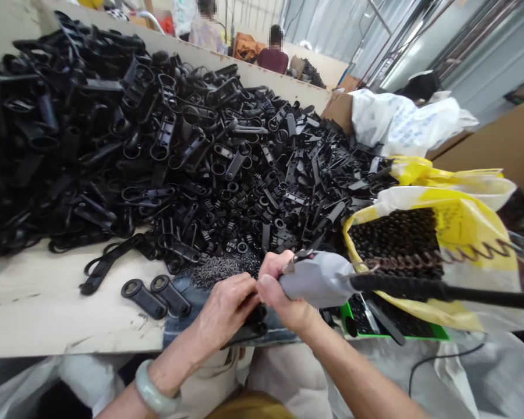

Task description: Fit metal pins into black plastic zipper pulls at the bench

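The right hand (283,294) is wrapped around a grey power tool (321,279), which lies nearly level just above the front of the desk (39,302). The left hand (225,302) meets it at the tool's front end, fingers bunched together; whether they pinch anything is hidden. A dark part (248,333) shows partly beneath the hands. Small screws (218,270) lie just beyond them, before a big heap of black plastic pieces (174,139). Two black finished-looking arms (144,299) rest left of the left hand, and a yellow-and-white bag (471,224) stands to the right.
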`<state>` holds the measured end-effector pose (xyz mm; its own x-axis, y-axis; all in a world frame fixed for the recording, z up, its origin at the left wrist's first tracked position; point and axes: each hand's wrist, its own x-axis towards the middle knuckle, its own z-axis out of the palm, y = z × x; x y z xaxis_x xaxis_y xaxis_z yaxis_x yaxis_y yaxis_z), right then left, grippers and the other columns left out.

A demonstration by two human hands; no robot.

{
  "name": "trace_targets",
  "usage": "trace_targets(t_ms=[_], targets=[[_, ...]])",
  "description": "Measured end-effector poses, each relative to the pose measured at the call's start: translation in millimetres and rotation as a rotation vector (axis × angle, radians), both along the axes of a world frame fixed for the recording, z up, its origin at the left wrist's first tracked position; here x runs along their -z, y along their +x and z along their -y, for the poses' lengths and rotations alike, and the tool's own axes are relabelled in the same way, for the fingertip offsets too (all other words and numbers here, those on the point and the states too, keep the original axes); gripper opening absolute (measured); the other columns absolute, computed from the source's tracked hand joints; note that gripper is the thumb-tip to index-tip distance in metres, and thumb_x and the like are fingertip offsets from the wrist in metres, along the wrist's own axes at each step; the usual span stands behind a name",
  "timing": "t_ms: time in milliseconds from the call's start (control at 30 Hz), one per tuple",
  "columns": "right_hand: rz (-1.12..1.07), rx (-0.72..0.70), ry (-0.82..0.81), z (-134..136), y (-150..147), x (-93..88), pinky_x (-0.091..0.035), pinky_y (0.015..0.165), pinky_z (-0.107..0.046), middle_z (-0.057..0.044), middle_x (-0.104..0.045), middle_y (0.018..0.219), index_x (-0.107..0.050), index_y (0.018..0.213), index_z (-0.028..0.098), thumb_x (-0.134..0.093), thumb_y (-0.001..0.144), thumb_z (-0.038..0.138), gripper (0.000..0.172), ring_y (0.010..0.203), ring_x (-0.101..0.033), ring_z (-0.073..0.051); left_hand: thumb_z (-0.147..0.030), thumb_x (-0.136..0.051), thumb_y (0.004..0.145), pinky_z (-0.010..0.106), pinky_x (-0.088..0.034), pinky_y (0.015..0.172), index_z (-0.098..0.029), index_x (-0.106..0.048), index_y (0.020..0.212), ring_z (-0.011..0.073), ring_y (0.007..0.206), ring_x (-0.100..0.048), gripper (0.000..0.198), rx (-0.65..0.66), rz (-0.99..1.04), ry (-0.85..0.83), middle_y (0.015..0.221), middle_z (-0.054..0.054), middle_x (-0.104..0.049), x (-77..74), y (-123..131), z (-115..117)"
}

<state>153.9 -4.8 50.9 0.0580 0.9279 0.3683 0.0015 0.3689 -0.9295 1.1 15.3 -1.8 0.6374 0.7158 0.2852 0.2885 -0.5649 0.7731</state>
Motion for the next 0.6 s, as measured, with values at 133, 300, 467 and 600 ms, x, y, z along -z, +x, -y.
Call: trace_targets(t_ms=[133,300,467,600], targets=[[-0.248,-0.105,0.058,-6,6,-10.1,-0.042,0.047,-0.023,0.011,-0.049,0.063,-0.047,0.085,0.026,-0.063,0.1,0.028,0.022,0.043,-0.042,-0.008,-0.025,-0.053,0.104,0.026,-0.046,0.07,-0.02,-0.067,0.09,0.0158,0.077,-0.062,0.021,-0.01,-0.023,0.023,0.082,0.0,-0.065,-2.3,1,1],[-0.289,-0.086,0.108,2,29,-14.5,-0.044,0.045,-0.021,0.011,-0.05,0.065,-0.053,0.094,0.026,-0.066,0.098,0.027,0.014,0.041,-0.041,-0.007,-0.021,-0.057,0.102,0.025,-0.046,0.07,-0.02,-0.065,0.088,0.0149,0.077,-0.063,0.016,-0.042,-0.039,0.049,0.082,-0.001,-0.064,-3.3,1,5],[-0.248,0.008,0.045,22,50,8.7,-0.043,0.044,-0.02,0.011,-0.05,0.064,-0.053,0.093,0.025,-0.066,0.098,0.027,0.014,0.04,-0.04,-0.006,-0.02,-0.059,0.101,0.025,-0.05,0.073,-0.019,-0.069,0.1,0.0153,0.082,-0.068,0.01,-0.056,0.0,0.057,0.088,0.001,-0.07,-2.5,0,7],[-0.252,0.02,0.054,32,55,19.8,-0.044,0.046,-0.02,0.011,-0.049,0.063,-0.052,0.094,0.026,-0.063,0.1,0.027,0.013,0.042,-0.041,-0.007,-0.021,-0.06,0.101,0.026,-0.053,0.074,-0.02,-0.071,0.107,0.0156,0.083,-0.07,0.013,-0.076,0.004,0.088,0.091,0.001,-0.073,-1.6,-1,8]])
